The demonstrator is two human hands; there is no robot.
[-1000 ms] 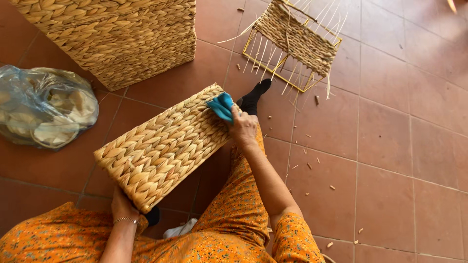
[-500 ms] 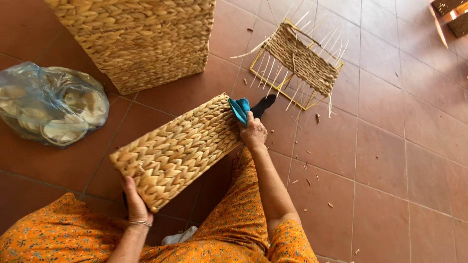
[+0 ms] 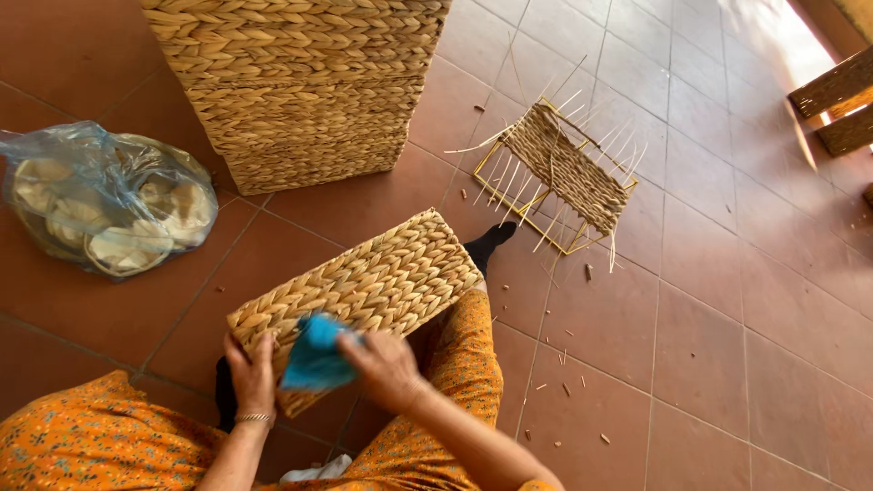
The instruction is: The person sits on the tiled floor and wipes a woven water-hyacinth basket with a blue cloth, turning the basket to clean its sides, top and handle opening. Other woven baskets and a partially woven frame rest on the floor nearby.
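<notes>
A flat rectangular woven straw basket (image 3: 373, 291) lies tilted across my lap above the red tile floor. My left hand (image 3: 252, 373) grips its near left corner. My right hand (image 3: 386, 366) presses a blue cloth (image 3: 314, 355) against the near end of the basket. I sit in orange patterned clothing, with a dark-socked foot (image 3: 488, 244) poking out past the basket's far end.
A stack of tall woven baskets (image 3: 296, 86) stands at the top. A clear plastic bag (image 3: 109, 209) of pale coiled material lies at left. A half-woven yellow wire frame (image 3: 566, 177) with loose straws sits on the tiles beyond. Straw scraps dot the floor (image 3: 727, 364).
My right hand has slid the blue cloth from the far end of the basket down to its near end, close to my left hand. The view has shifted upward.
</notes>
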